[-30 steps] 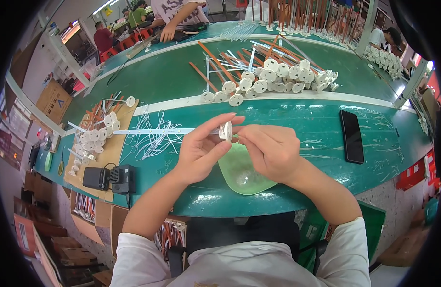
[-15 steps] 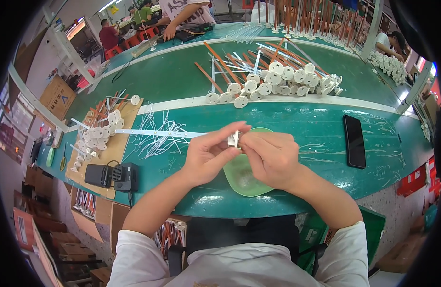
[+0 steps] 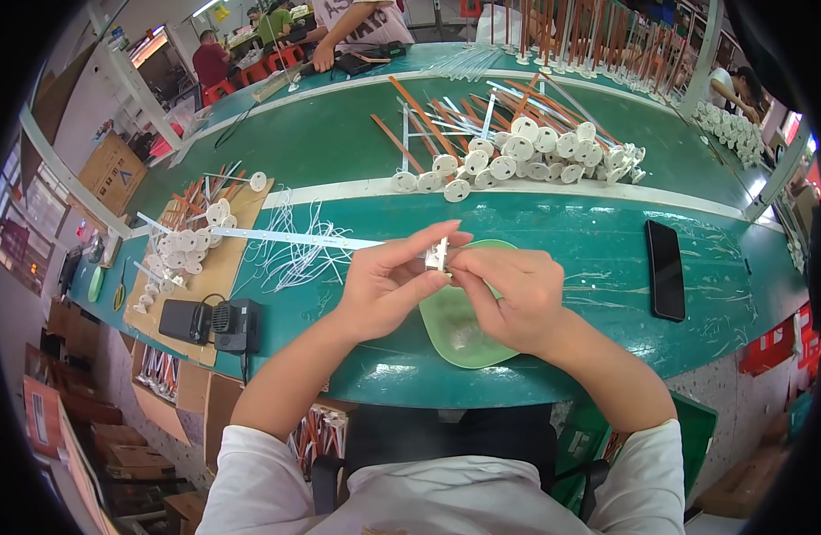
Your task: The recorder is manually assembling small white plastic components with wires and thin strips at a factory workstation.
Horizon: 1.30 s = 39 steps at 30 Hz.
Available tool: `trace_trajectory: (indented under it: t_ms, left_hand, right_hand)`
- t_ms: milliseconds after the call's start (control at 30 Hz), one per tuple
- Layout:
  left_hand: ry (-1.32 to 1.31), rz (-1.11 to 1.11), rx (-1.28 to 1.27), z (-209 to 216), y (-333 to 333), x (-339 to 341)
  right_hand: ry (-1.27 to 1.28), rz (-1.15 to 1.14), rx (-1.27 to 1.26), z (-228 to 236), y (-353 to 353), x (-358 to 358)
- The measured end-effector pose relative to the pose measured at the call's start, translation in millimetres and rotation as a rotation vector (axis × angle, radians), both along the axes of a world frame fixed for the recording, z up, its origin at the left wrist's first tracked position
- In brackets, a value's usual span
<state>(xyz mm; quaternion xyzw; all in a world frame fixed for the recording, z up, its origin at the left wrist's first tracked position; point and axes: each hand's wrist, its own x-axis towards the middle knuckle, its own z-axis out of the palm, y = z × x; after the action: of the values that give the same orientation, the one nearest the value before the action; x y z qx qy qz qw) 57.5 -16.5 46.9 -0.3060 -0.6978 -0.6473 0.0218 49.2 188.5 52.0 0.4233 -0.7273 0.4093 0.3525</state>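
1. Moved since 1.0 s ago: strip (image 3: 303, 239) lay near-level, now slopes, L end higher in frame; bench (image 3: 598, 285) & items sit slightly further R, prob. camera shift.
2. L hand (image 3: 375, 290), ctr: part-curled; thumb & index approx. a fitting's width apart, gripping white fitting (image 3: 437, 255) betw. them. Strip runs out L from behind this hand; join to fitting hidden.
3. R hand (image 3: 513, 285), ctr: closed, thumb & index pinched tog. at fitting's R edge. Whether on fitting or a small part, can't tell.
4. Handling (judged): fitting light, stiff, prob. smooth plastic; hold by rim, opp. edges. Strip thin, bendy, likely easy to crease; support nr fitting, don't pull.
5. Below fingertips: green bowl (image 3: 464, 334), contents unclear.
6. L of ctr: loose white wires (image 3: 286, 263); beyond, cardboard (image 3: 219, 276) w/ pile of disc-ended strips (image 3: 192, 241). Lower L: black device (image 3: 237, 325).
7. Upper ctr: larger disc-ended pile (image 3: 522, 149). Right: dark phone (image 3: 665, 270).
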Motion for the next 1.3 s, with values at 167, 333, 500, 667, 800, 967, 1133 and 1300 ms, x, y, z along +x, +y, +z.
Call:
trace_trajectory:
  t_ms: [167,333,500,667,800,967,1133,1300]
  left_hand:
    - [0.003,0.003,-0.107,-2.2,0.6,0.7]
    - [0.066,0.149,-0.143,23.5,-21.3,-26.3]
    - [0.054,0.638,-0.511,71.7,-183.4,-73.0]
    - [-0.068,0.989,-0.732,130.2,-308.1,-64.7]
    - [-0.122,1.225,-0.857,139.9,-338.6,-32.5]
    - [0.066,1.442,-1.274,92.9,-420.5,-8.0]
    - [-0.110,1.270,-1.294,70.7,-393.0,-8.7]
    - [0.080,1.362,-1.389,90.2,-299.6,-28.4]
  right_hand:
    - [-0.019,-0.040,0.040,0.6,-0.5,6.7]
    - [-0.031,-0.059,-0.019,-15.5,-1.4,-1.4]
    - [-0.089,-0.038,0.004,-9.2,-5.6,-3.8]
    - [-0.062,-0.090,0.097,-3.2,0.2,-1.7]
    - [-0.091,-0.010,0.135,-4.6,3.6,-7.6]
    - [-0.107,0.142,0.205,-4.9,-3.5,-2.2]
    - [-0.143,0.173,0.237,-3.4,-0.9,3.7]
    - [-0.096,0.177,0.228,-7.5,1.5,-2.1]
